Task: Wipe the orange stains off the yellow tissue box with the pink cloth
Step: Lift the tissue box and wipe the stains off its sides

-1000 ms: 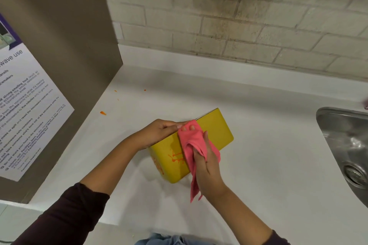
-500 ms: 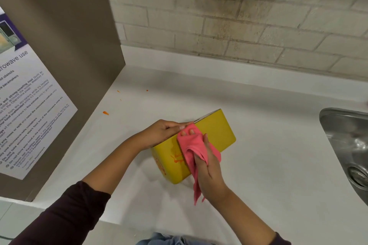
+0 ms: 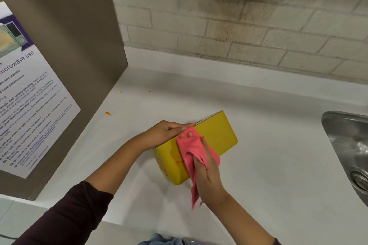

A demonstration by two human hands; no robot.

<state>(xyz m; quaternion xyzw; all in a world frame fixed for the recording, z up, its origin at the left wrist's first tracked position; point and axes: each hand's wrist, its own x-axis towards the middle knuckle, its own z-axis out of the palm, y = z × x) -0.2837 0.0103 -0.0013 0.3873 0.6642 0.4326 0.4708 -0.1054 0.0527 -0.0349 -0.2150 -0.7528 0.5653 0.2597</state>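
The yellow tissue box (image 3: 217, 135) rests on the white counter (image 3: 268, 155), its long side facing up toward me. Orange stains (image 3: 177, 160) show on that side and on the near end face. My left hand (image 3: 165, 132) grips the box's far top edge and steadies it. My right hand (image 3: 209, 177) holds the pink cloth (image 3: 192, 149) and presses it flat against the box's side, just right of the stains. A tail of the cloth hangs down below my palm.
A steel sink (image 3: 350, 151) lies at the right edge. A brown panel with a microwave-use notice (image 3: 25, 105) stands on the left. Small orange specks (image 3: 108, 113) dot the counter near it. A brick wall runs behind.
The pink cloth and my right hand have shifted only slightly on the box's side; the orange marks look somewhat fainter. My left hand keeps its hold.
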